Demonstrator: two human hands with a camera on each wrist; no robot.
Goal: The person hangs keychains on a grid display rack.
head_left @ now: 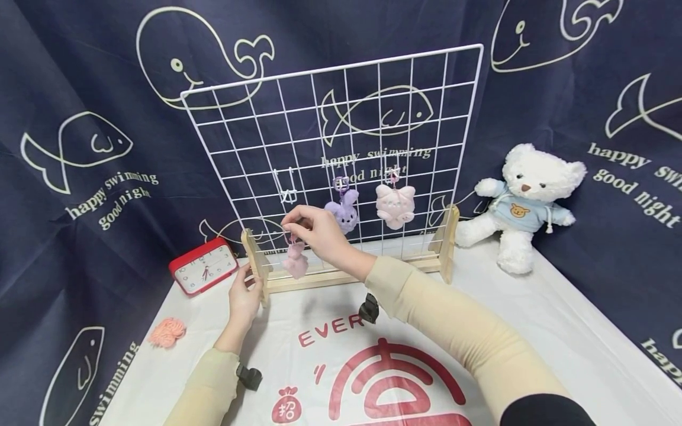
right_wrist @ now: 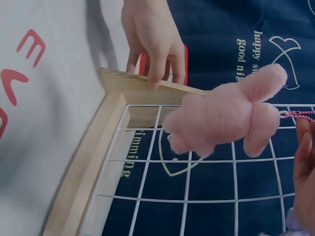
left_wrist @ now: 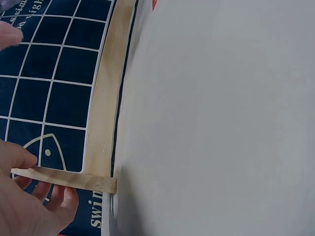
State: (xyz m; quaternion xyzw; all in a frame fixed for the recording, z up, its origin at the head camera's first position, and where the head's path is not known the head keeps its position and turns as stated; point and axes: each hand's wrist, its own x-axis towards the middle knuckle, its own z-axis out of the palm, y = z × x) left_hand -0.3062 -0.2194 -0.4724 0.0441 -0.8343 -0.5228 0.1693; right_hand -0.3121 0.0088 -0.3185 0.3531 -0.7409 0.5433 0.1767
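Observation:
My right hand (head_left: pixel 326 235) pinches the pink cord of a pink plush rabbit keychain (head_left: pixel 295 261), which dangles in front of the white wire grid (head_left: pixel 331 94). In the right wrist view the plush (right_wrist: pixel 216 118) hangs free below the fingertips, its back to the camera. Just above the hand, a white hook (head_left: pixel 288 195) sits on the grid. A purple plush rabbit (head_left: pixel 346 214) and a pale pink plush cat (head_left: pixel 395 206) hang farther right. My left hand (head_left: pixel 245 300) grips the grid's left wooden foot (left_wrist: pixel 93 182), thumb on one side and fingers on the other.
Left of the stand lies a red alarm clock (head_left: pixel 205 267), with a coil of peach yarn (head_left: pixel 167 332) nearer. A white teddy bear (head_left: pixel 524 204) in a blue top sits at the right. The right wooden foot (head_left: pixel 450 245) stands near it. A dark patterned curtain hangs behind.

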